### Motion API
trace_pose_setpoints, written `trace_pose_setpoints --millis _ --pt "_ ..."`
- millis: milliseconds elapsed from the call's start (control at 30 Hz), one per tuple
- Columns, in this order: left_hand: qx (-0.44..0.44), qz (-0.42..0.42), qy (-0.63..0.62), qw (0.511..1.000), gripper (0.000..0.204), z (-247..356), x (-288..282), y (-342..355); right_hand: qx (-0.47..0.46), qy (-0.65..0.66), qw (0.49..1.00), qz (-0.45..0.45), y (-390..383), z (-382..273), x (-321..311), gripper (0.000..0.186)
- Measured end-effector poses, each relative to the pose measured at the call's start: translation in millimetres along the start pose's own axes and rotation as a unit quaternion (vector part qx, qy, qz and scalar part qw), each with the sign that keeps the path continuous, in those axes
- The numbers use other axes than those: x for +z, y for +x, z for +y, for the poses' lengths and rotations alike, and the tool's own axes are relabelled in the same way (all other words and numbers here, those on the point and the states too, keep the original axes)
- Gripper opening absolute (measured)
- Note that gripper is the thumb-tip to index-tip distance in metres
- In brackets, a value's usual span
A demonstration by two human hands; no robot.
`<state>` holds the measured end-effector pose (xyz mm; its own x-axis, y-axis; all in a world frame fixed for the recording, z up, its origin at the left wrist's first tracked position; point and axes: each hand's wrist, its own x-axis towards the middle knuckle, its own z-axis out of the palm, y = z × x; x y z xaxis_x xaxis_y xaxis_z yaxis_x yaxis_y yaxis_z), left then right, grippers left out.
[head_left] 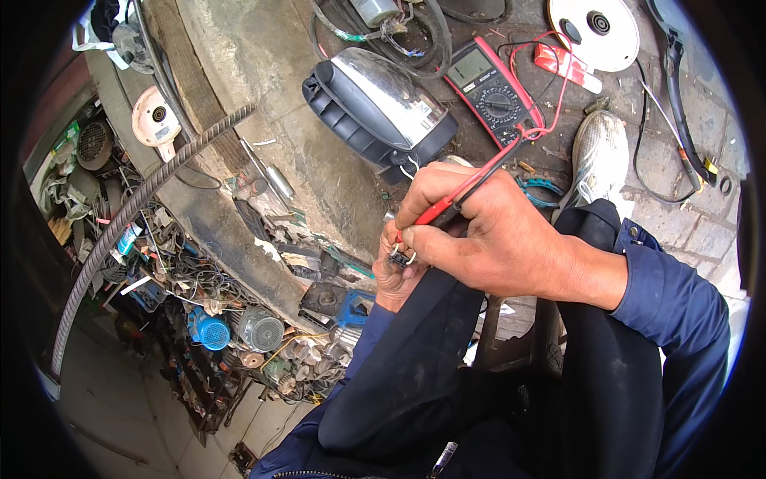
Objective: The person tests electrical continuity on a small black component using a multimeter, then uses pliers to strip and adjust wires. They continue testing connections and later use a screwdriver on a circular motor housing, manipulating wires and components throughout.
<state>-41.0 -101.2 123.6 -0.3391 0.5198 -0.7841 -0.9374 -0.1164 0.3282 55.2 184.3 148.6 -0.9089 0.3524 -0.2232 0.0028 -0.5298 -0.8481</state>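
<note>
My right hand [487,235] is closed on a red probe [441,205] and a black probe [487,175], their tips down at a small black part with pale metal or wire bits [403,257]. That part is held in my left hand [390,281], which is partly hidden behind the right one. Above my hands an electric kettle [383,104] with steel body and black handle lies on its side, a white wire at its base. To its right a red-cased multimeter [496,104] lies on the ground, both leads plugged in.
Around lie white kettle bases [610,45] [151,120], coiled cables [431,24], a screwdriver [686,163] and a red packet [550,58]. A ribbed steel bar [123,218] crosses the left over a worn concrete ledge [199,219] beside piled motors [259,329] and scrap. My shoe [598,153] is at right.
</note>
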Motion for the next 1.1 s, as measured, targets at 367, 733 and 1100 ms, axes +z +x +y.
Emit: trace_pose_setpoints --millis 367,733,1100 --pt "0.018 -0.010 -0.029 0.999 0.045 -3.4 10.7 2.2 0.000 -0.001 1.000 0.001 -0.1 1.6 0.9 0.006" --pt "0.011 -0.002 0.005 1.000 0.045 -2.3 16.7 1.2 0.020 0.012 1.000 -0.008 -0.2 -2.0 0.2 0.008" --pt "0.060 -0.046 0.033 0.997 0.040 -0.9 34.8 8.0 -0.078 -0.068 0.993 -0.058 -16.2 -1.1 1.9 0.026"
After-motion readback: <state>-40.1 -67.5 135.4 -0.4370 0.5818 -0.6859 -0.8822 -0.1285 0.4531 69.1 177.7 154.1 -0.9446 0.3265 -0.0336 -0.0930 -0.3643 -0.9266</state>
